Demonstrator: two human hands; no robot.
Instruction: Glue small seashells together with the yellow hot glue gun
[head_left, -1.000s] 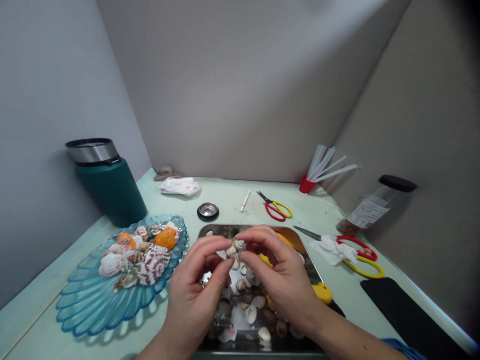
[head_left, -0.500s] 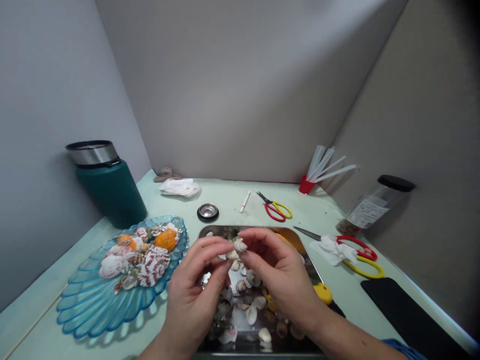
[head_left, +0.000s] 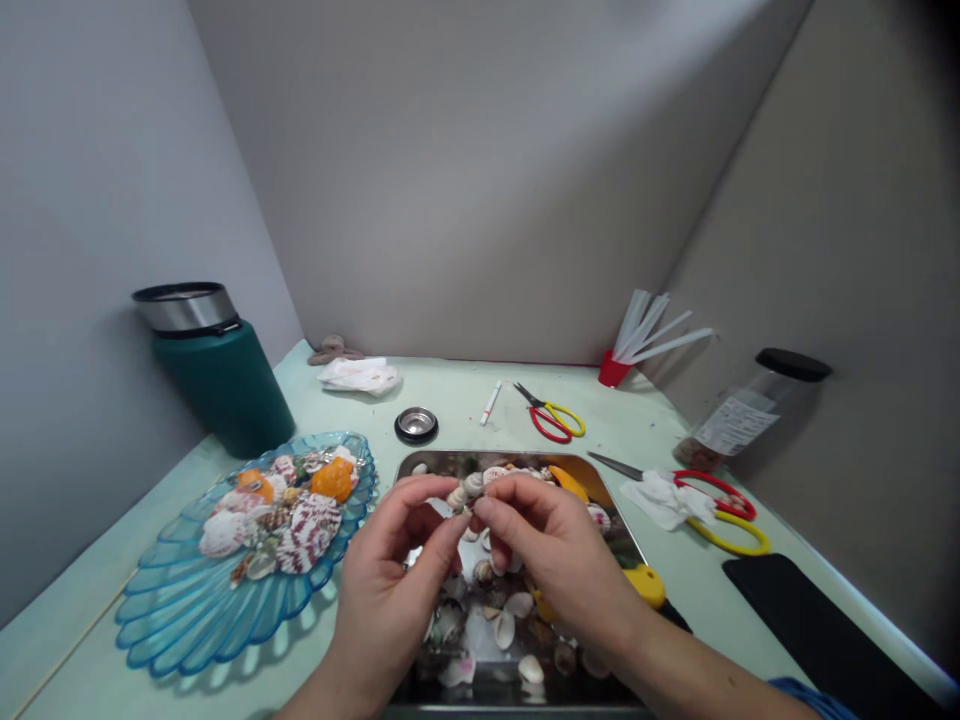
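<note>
Small spiral seashells (head_left: 472, 485), pale and grouped closely, are between my two hands above a metal tray (head_left: 628, 535). My left hand (head_left: 394, 575) pinches at their left side with thumb and fingertips. From the right, my right hand (head_left: 559, 545) has thumb and forefinger closed on the same cluster. Whether the shells are joined is too small to tell, and the fingertips partly cover them. Many loose seashells (head_left: 504, 628) lie in the tray below, some hidden by the hands.
Left stands a blue shell-shaped dish (head_left: 176, 600) of seashells, behind it a teal bottle (head_left: 225, 385). A round lid (head_left: 416, 425), a white pen (head_left: 490, 403) and small scissors (head_left: 551, 415) lie beyond the tray. Right are larger scissors (head_left: 731, 535), a jar (head_left: 742, 420) and a black phone-like slab (head_left: 810, 620).
My hands have lowered slightly and turned the shells, so more than one spiral shell now shows side by side. My right forefinger has come down, uncovering shells at the tray's far side.
</note>
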